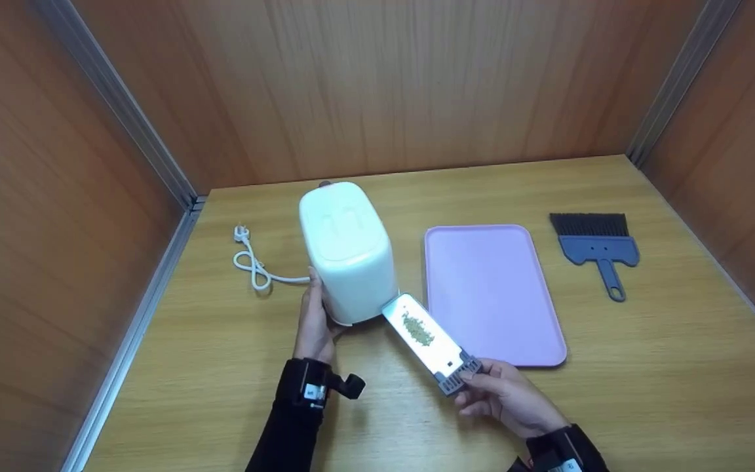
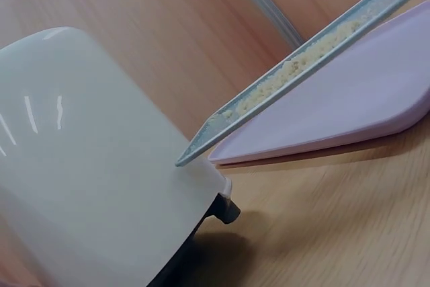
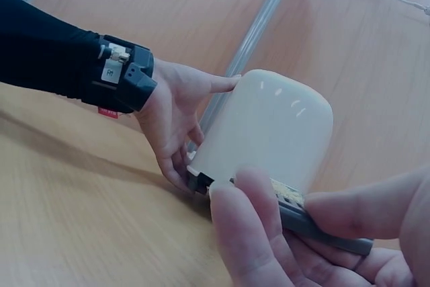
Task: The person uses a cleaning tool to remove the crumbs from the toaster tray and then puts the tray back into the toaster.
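Note:
A glossy white toaster (image 1: pixel 354 282) sits left of the middle of the table. My left hand (image 1: pixel 314 328) grips its near left corner, thumb along the side and fingers at the lower edge. Between the thumb and fingers of my right hand (image 1: pixel 505 396), the dark grey slotted end of a crumb tray (image 1: pixel 440 357) is pinched. The tray is long, narrow and shiny, and slants up-left so its far end overlaps the toaster's near right corner in the head view. Pale crumbs (image 2: pixel 295 65) lie heaped along its middle. In the right wrist view my fingers hide most of it.
A flat lilac tray (image 1: pixel 489 282) lies right of the toaster. Farther right is a blue-grey hand brush (image 1: pixel 597 249) with dark bristles. The toaster's white cord and plug (image 1: pixel 253 259) lie looped at left. Wooden panels (image 1: pixel 377 85) enclose the table at the back and sides.

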The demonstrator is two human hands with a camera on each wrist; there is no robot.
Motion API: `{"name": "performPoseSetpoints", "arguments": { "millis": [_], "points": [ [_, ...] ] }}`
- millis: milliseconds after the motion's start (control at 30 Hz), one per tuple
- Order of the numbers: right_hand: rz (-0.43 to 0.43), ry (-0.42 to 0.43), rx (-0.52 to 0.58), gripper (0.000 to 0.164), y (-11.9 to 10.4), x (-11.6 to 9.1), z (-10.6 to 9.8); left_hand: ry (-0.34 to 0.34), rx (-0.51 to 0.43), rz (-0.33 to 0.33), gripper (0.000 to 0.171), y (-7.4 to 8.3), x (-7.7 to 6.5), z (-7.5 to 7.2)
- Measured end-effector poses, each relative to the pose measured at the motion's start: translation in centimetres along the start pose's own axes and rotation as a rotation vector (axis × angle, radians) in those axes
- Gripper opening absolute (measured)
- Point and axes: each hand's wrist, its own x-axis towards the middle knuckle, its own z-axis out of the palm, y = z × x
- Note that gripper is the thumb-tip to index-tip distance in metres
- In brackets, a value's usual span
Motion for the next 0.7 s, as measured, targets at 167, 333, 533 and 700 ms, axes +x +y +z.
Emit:
{"name": "performPoseSetpoints", "arguments": {
  "millis": [167,333,533,700],
  "points": [
    [-0.01,-0.009,0.018,0.048,0.26,0.05,-0.02,-0.019,0.015,0.02,0.057,-0.28,-0.16,-0.43],
    [-0.013,-0.021,0.037,0.047,0.45,0.15,-0.04,-0.027,0.012,0.038,0.059,-0.64,-0.17,-0.63],
    [-0.015,-0.018,0.033,0.048,0.4,0.08,0.0,-0.002,-0.004,0.064,0.06,-0.92,-0.36,-0.59],
    [-0.021,-0.021,0.039,0.046,0.32,0.02,-0.04,0.003,-0.012,0.079,0.062,-1.01,-0.44,-0.46]
  ]
}}
